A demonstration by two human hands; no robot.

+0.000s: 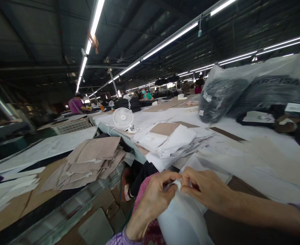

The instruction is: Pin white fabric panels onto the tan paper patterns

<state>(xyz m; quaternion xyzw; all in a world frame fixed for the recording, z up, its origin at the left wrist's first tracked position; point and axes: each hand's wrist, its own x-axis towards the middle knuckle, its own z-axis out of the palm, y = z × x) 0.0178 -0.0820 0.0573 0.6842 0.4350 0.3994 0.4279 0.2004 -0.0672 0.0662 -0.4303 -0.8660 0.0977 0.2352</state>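
A white, thin sheet of fabric (182, 217) hangs down over my lap from between my two hands. My left hand (158, 192) pinches its upper edge with thumb and index finger. Close beside it, fingertips nearly touching, my right hand (203, 187) pinches the same edge. What exactly lies between the fingertips is too small to make out beyond the white material. Just past my hands, a pile of white and tan fabric pieces (175, 139) lies on the white-covered table (244, 160).
A small white fan (123, 117) stands at the table's edge. Tan fabric pieces (93, 160) are stacked on a lower surface at left, near white strips (12, 190). Filled plastic bags (221, 97) sit at the right. A person in purple (75, 104) works farther back.
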